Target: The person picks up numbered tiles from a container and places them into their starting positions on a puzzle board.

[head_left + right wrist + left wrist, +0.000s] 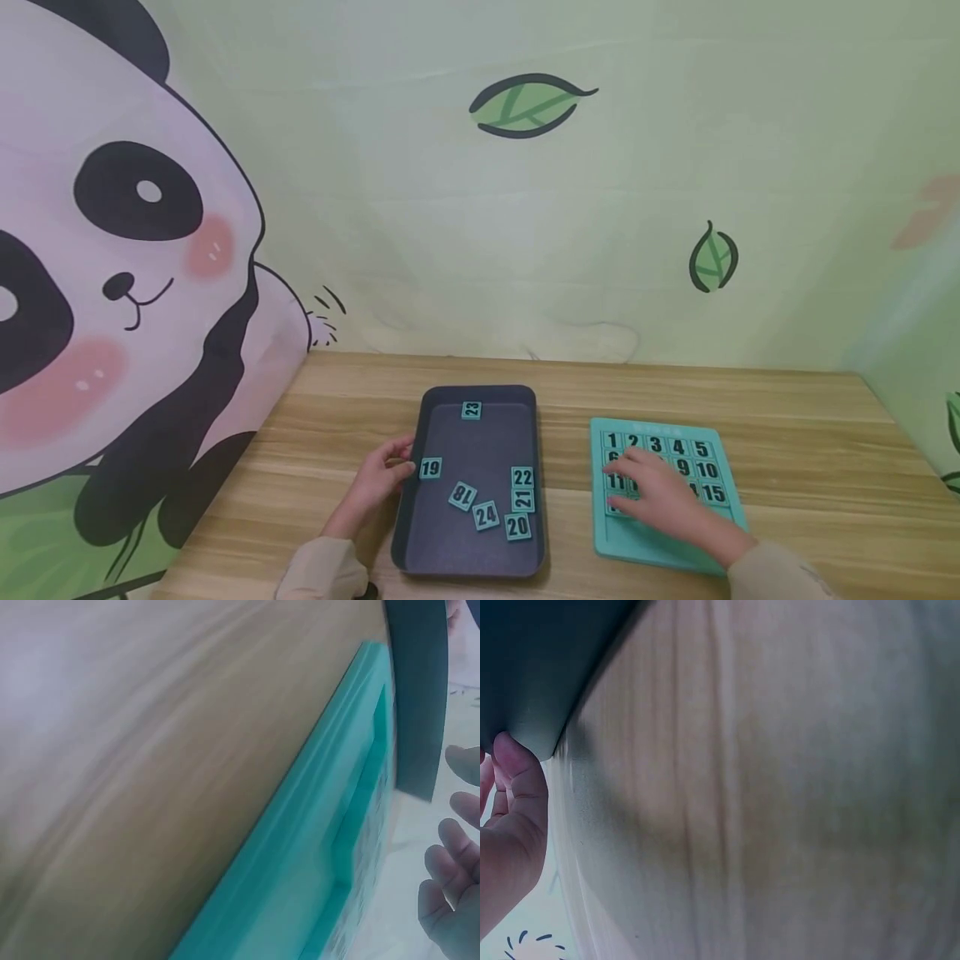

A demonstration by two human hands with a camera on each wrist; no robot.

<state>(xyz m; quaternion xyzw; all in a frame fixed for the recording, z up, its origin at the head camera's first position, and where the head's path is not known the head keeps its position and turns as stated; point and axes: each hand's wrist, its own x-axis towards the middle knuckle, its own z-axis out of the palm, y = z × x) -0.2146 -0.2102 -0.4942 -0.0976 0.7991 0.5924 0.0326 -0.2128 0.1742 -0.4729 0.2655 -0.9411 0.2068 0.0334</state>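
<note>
My left hand [377, 479] is at the left side of a dark grey tray [480, 558], its fingers loosely bent and the thumb tip at the outer wall, as the left wrist view also shows. Inside the tray lie several turquoise number tiles, among them 19 [431, 468], 18 [462, 496], 24 [486, 515] and 23 [471, 410]. Over a turquoise number board [663, 550] hovers my right hand [660, 493], fingers spread and nothing between them in the right wrist view. It hides some tiles in the middle rows; 1 to 5 show along the top.
Tiles 22 [522, 477], 21 [522, 500] and 20 [517, 527] line the tray's right side. Tray and board stand apart on a wooden table [810, 467]. Behind it rises a wall covering [405, 217] with a printed panda and leaves.
</note>
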